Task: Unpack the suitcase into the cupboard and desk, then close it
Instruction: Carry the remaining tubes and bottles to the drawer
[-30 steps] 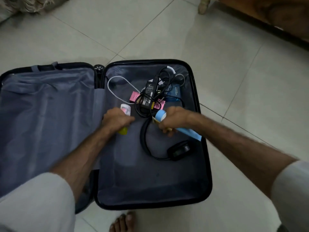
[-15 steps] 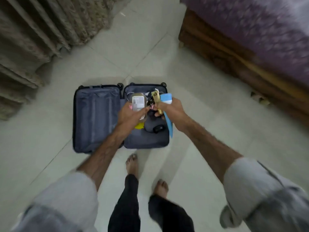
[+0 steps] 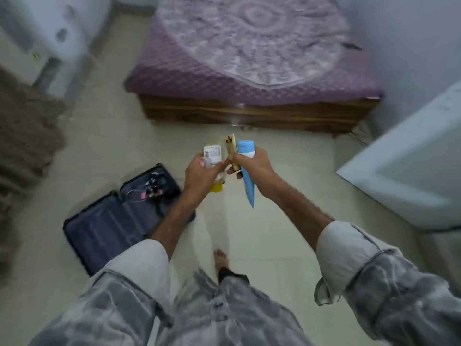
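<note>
I stand over the floor with both hands raised in front of me. My left hand (image 3: 203, 173) grips a clear bottle with a white label (image 3: 212, 154) and a yellow cap (image 3: 216, 187) pointing down. My right hand (image 3: 252, 166) holds a light blue tube (image 3: 247, 181) and a slim gold tube (image 3: 230, 148) together. The dark suitcase (image 3: 107, 226) lies open on the floor at lower left, behind my left forearm. A tangle of cables and small pink items (image 3: 149, 188) remains in its far half.
A bed with a purple patterned cover (image 3: 249, 58) on a wooden base (image 3: 249, 113) stands ahead. A pale blue door or cupboard panel (image 3: 411, 166) juts in at the right. Curtains (image 3: 25, 136) hang at left, with a white unit (image 3: 52, 33) at upper left. My bare foot (image 3: 220, 258) is on the tiles.
I have risen from the suitcase and turned right toward the bed. Both hands lifted the bottle and tubes out of the suitcase, which now lies farther off at lower left.
</note>
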